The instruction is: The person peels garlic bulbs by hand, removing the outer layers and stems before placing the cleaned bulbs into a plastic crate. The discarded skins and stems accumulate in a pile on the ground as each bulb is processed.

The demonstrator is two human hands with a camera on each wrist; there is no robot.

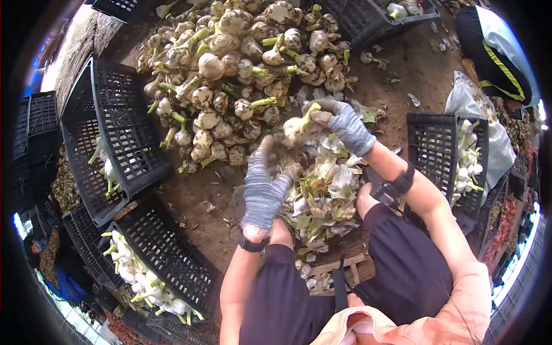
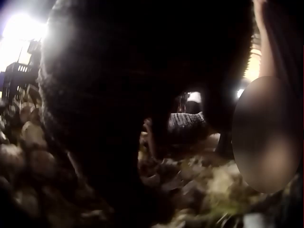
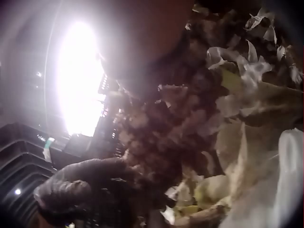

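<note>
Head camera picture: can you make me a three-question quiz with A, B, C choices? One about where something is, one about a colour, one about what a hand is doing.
1. Where is the pile of muddy bulbs?
A) on the dirt beyond the hands
B) inside a crate
C) on a table

2. What colour is the glove on the left hand?
A) red
B) grey
C) yellow

3. What is the right hand doing?
A) lying flat
B) resting in a pocket
C) gripping a bulb

Answers:
1 A, the heap lies loose on the dirt.
2 B, grey knit covers the hand.
3 C, its fingers curl round the bulb.
</note>
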